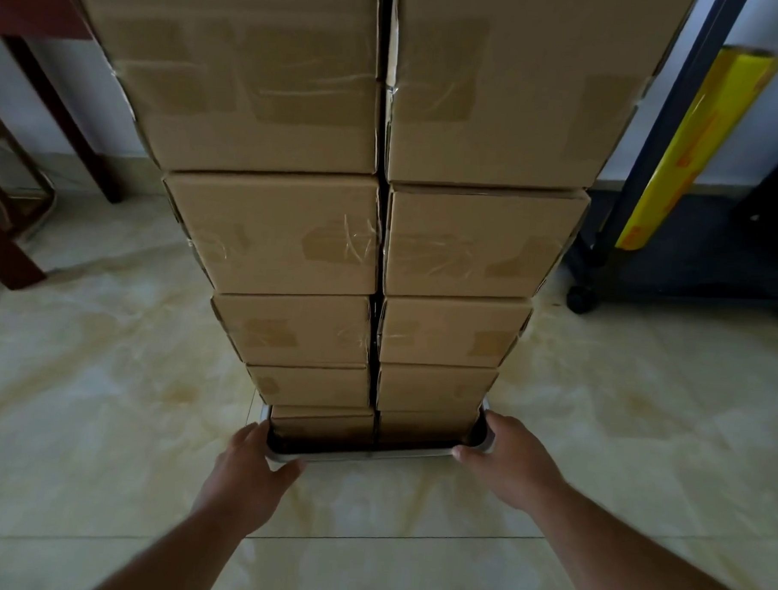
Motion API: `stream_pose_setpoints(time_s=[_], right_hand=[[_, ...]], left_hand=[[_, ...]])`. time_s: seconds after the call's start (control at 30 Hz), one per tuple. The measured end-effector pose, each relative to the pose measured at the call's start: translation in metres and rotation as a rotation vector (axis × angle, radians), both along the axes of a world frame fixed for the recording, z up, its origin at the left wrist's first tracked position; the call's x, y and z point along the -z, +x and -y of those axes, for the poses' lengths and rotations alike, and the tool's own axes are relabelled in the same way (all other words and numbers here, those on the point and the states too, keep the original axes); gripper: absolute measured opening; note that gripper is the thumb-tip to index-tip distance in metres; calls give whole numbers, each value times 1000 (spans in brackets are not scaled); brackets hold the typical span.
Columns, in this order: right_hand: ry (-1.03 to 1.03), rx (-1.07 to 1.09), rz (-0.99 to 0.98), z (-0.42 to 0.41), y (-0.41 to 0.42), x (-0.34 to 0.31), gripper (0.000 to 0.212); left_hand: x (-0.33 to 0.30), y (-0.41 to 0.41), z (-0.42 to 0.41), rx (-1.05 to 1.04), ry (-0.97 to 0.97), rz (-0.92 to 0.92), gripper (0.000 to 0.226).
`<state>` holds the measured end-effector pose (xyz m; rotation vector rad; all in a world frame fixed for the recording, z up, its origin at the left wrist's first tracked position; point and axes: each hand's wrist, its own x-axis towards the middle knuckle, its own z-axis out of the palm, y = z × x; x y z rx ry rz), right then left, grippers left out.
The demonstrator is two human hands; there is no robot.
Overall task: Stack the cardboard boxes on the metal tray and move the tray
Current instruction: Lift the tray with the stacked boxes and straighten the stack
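At the far left, dark red-brown wooden furniture legs [52,101] stand against a pale wall, on a glossy cream tiled floor [107,371].

The left forearm reaches in from the bottom edge, angled up and to the right. The left hand [248,471] sits at the near left corner of the metal tray [371,453], its back facing up; the fingers curl over the left rim and the thumb lies along the outside of the near rim, so the hand grips the tray corner.

The tray rests on the floor straight ahead, only its near rim and two near corners showing. On it stand the cardboard boxes [291,237], stacked in two columns side by side with a narrow dark gap between them. Five layers can be counted from the tray upward, and the top boxes run past the upper edge of the view. Brown tape patches and clear tape strips mark their near faces.

The right forearm comes in from the lower right corner, angled up and to the left. The right hand [505,460] holds the near right corner of the tray, fingers wrapped over the right rim, thumb pointing left along the near rim.

Further right, a dark blue metal frame [666,128] on black casters leans up the wall, with a yellow roll [696,147] propped against it.
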<state>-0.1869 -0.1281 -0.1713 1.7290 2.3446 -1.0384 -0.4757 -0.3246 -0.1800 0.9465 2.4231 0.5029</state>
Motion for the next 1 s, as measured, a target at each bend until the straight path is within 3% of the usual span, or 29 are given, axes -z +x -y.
stream_pose_setpoints(time_s=[0.1,0.3,0.4,1.0], right_hand=[[29,-34,26,-2,-2,0,62],[76,-65,90,-6,-3,10,60],[100,-53,81,-6,-6,16,54],[170,-36,37,-14,-5,33,60]], left_hand=[[-2,-3,0,-9,-42,-22,61],[14,-21,10,-24,-100,23,84],[14,-20,10,-35,-110,17,84],[29,-18,-4,-64,-82,7,85]])
